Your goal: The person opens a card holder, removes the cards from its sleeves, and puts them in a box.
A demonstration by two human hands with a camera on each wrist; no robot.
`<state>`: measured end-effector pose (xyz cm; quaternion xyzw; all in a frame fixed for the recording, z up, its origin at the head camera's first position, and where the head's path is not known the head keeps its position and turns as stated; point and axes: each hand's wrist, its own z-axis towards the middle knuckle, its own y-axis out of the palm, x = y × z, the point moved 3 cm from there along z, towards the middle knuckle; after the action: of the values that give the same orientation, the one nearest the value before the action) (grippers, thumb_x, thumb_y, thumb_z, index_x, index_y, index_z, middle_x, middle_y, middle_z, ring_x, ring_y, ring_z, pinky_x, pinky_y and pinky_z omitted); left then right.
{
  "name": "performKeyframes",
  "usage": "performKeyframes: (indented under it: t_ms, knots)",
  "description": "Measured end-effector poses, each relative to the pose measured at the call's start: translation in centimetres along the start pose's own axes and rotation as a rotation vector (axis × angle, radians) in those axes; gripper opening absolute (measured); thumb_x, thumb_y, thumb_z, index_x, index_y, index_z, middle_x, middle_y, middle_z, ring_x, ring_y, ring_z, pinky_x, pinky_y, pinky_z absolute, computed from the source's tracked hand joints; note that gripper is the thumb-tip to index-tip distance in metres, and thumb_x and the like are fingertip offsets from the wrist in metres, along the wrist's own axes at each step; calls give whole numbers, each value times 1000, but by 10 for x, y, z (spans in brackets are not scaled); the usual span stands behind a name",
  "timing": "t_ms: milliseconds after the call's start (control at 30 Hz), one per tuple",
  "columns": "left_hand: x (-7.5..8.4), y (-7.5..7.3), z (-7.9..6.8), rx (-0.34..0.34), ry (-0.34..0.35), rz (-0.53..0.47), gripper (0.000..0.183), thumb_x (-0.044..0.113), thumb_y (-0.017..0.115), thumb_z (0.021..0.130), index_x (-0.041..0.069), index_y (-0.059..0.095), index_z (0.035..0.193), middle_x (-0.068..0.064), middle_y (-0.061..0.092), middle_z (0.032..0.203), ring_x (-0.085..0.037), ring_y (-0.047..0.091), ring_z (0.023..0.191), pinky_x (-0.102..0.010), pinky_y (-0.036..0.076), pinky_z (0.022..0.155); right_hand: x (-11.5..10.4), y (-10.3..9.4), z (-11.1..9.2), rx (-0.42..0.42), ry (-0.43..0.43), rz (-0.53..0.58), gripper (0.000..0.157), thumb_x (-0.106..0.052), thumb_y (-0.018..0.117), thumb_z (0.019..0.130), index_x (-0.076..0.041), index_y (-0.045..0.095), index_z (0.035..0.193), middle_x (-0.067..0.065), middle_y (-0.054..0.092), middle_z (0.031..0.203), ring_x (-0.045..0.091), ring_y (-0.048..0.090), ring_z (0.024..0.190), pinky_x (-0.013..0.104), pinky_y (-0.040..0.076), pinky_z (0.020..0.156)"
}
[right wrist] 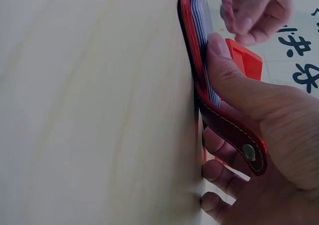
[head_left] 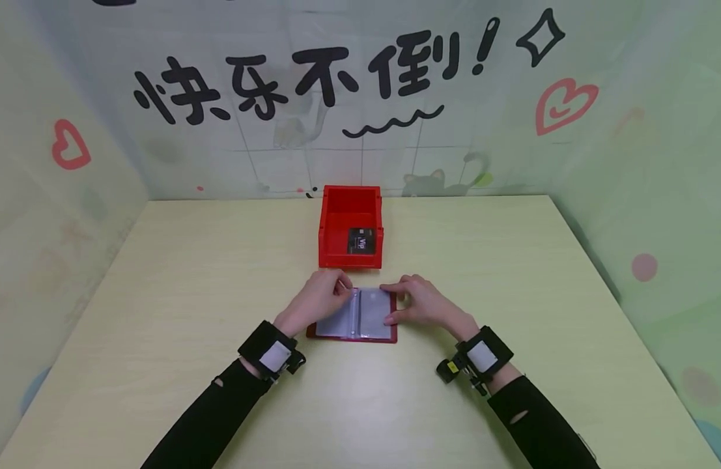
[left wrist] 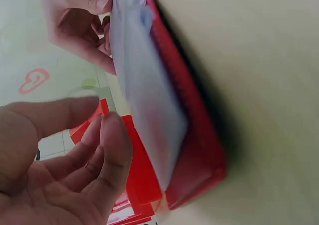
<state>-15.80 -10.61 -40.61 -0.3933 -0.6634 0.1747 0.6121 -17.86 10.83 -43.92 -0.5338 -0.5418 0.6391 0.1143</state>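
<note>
A small red card holder (head_left: 393,333) lies spread on the table, clear plastic sleeves (head_left: 374,312) on both sides of its spine. Over the left sleeves hovers my left hand (head_left: 324,298); its thumb and forefinger are bent close together, with nothing visible between them in the left wrist view. My right hand (head_left: 421,301) grips the holder's right edge. In the right wrist view, the thumb (right wrist: 224,60) presses on the stacked sleeves, and a dark red strap (right wrist: 229,127) with a metal snap sticks out between thumb and fingers.
Just behind the holder stands a red plastic bin (head_left: 350,262), with a black card (head_left: 361,241) marked "Vip" inside. A printed backdrop (head_left: 325,156) rises along the back edge of the pale wooden table (head_left: 190,293), and similar panels flank both sides.
</note>
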Motion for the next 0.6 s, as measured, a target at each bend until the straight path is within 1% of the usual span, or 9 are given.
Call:
performKeyframes:
  t_ms: [133, 200, 267, 333, 433, 600]
  knots:
    - [-7, 8, -7, -75, 39, -51, 23, 15, 77, 89, 4, 67, 107, -6, 66, 85, -16, 57, 75, -23, 48, 66, 0, -1, -2, -2, -8, 17, 68, -37, 85, 80, -11, 62, 138, 4, 60, 97, 17, 51, 92, 28, 41, 76]
    - [-9, 11, -9, -103, 53, -74, 27, 16, 79, 87, 3, 66, 107, -5, 66, 83, -15, 57, 74, -23, 47, 65, 0, -1, -3, -2, -13, 25, 67, -37, 85, 79, -10, 63, 137, 4, 60, 96, 16, 51, 91, 27, 42, 75]
    - [-11, 13, -10, -117, 45, -84, 33, 17, 82, 84, 3, 65, 110, -5, 65, 82, -15, 56, 73, -23, 47, 64, 0, -1, -2, -1, -9, 42, 66, -37, 85, 79, -10, 64, 136, 4, 60, 98, 16, 52, 92, 27, 43, 75]
    - [-11, 14, -10, -125, 27, -85, 41, 19, 84, 81, 4, 64, 113, -5, 63, 82, -16, 56, 74, -24, 46, 64, -1, -2, -2, 7, -4, 59, 64, -36, 86, 79, -10, 65, 133, 4, 60, 99, 16, 53, 92, 27, 44, 75]
    - [-11, 17, -9, -116, 5, -59, 50, 22, 88, 78, 5, 62, 117, -5, 61, 82, -17, 55, 76, -25, 44, 63, -1, -3, 1, 32, 0, 99, 57, -32, 85, 80, -9, 67, 128, 4, 61, 99, 16, 54, 91, 26, 45, 74]
    - [-12, 19, -6, -86, 16, -20, 56, 26, 90, 75, 6, 60, 119, -4, 58, 81, -16, 54, 76, -25, 40, 62, -1, -5, 7, 89, 0, 175, 40, -25, 82, 85, -7, 68, 118, 4, 60, 86, 14, 54, 79, 24, 45, 66]
